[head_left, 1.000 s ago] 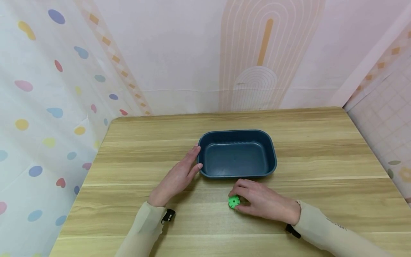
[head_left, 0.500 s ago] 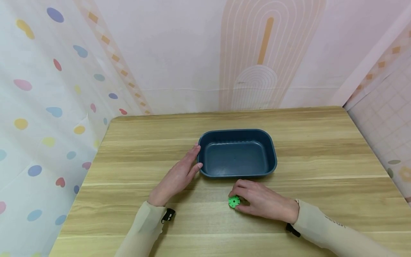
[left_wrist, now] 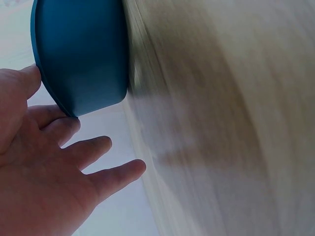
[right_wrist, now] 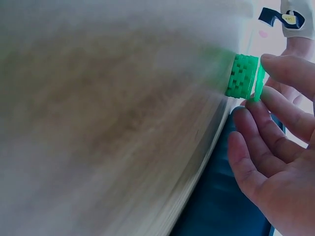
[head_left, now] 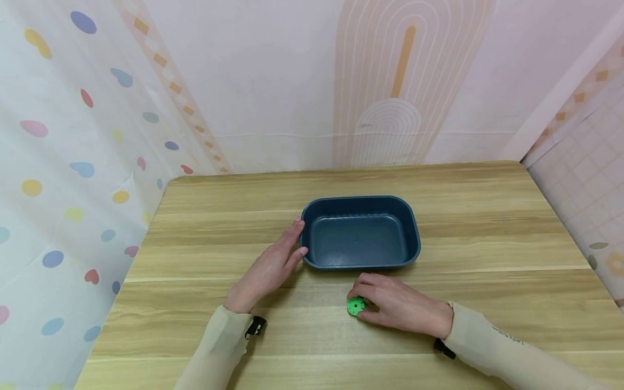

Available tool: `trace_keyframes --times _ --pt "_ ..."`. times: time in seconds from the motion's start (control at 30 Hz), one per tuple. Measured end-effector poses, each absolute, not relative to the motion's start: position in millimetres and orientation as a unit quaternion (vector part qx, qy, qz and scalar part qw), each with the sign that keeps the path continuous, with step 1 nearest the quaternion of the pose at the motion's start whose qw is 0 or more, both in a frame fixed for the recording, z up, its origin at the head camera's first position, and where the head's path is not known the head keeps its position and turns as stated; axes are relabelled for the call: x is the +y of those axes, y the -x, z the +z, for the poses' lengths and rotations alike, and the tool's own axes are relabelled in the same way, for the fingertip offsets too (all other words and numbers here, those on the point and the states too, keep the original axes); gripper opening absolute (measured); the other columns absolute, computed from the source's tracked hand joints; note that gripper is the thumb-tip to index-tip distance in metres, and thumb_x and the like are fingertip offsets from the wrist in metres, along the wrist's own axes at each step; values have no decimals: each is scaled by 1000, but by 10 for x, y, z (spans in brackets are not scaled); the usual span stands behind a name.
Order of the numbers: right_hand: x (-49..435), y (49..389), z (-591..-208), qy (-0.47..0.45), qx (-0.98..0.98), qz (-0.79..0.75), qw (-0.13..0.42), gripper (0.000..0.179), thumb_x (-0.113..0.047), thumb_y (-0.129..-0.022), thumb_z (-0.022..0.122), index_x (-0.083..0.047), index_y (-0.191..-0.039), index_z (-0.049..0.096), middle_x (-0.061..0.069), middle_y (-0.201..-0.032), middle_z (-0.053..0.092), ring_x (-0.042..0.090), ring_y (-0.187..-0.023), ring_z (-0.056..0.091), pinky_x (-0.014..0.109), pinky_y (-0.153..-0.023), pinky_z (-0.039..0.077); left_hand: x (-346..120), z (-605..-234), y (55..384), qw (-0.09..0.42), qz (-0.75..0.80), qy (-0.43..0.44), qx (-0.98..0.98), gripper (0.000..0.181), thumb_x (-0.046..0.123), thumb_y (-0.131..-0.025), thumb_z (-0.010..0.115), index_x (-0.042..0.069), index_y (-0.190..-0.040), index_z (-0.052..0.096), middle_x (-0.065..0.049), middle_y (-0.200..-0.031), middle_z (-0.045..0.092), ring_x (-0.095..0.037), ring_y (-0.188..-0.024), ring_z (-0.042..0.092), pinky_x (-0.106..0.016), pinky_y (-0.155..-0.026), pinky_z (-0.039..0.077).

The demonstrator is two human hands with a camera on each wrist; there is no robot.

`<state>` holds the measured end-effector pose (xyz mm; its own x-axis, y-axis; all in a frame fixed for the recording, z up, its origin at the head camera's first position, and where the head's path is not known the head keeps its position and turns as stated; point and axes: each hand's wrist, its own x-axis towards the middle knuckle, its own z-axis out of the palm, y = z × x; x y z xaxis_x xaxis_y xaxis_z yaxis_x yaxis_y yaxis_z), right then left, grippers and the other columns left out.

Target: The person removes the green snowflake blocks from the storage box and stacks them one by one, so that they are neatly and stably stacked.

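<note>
A dark blue rectangular plastic basin stands on the wooden table. My left hand is at its left end, fingers extended, with thumb and fingertips touching the rim; the left wrist view shows the basin's outer wall beside the hand. In front of the basin, my right hand pinches a round bright green notched disc between thumb and fingers. From the right wrist view, this thin disc is held just above a short stack of similar green discs, with a narrow gap between them.
The wood-grain table reaches back to a pale patterned curtain, which also hangs at both sides. Both wrists wear black straps, such as the left strap.
</note>
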<state>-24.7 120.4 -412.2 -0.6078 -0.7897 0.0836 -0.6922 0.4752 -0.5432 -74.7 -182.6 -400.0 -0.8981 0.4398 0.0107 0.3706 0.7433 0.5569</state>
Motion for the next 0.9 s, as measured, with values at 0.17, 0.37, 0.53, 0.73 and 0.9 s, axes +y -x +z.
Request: trace_keyframes --times 0.17,0.37,0.53,0.73,0.9 --pt "1209 251 -4127 432 855 -272 93 18 -20 -96 77 -18 -112 71 -11 -109 59 4 -97 54 23 -88 52 -1822 -4012 754 54 288 -222 930 64 34 -112 47 6 -165 23 -13 -171 20 -29 -155 24 -51 -122 28" --pt "1219 254 -4118 427 857 -273 95 20 -21 -96 77 -18 -114 71 -10 -111 60 5 -97 55 24 -88 52 -1826 -4010 759 51 287 -227 929 64 33 -112 47 5 -165 23 -14 -171 21 -29 -156 24 -51 -122 28" --pt "1290 263 -4011 402 860 -295 108 23 -25 -98 74 -16 -120 71 -10 -120 64 8 -109 61 32 -96 54 -1832 -4008 759 55 282 -226 931 63 32 -112 47 5 -165 23 -13 -171 20 -28 -156 23 -50 -123 27" --pt "1501 271 -3828 381 862 -328 62 27 -27 -101 71 -15 -125 72 -5 -129 69 17 -120 65 43 -100 55 -1830 -4005 740 56 277 -221 933 62 32 -112 47 6 -165 25 -11 -171 20 -28 -156 24 -50 -123 27" --pt "1700 309 -3754 359 862 -358 -12 25 -19 -100 72 -14 -124 73 -2 -129 71 20 -119 67 43 -94 57 -1832 -3990 725 53 271 -222 935 62 32 -112 48 5 -164 27 -12 -170 23 -29 -155 26 -52 -121 30"
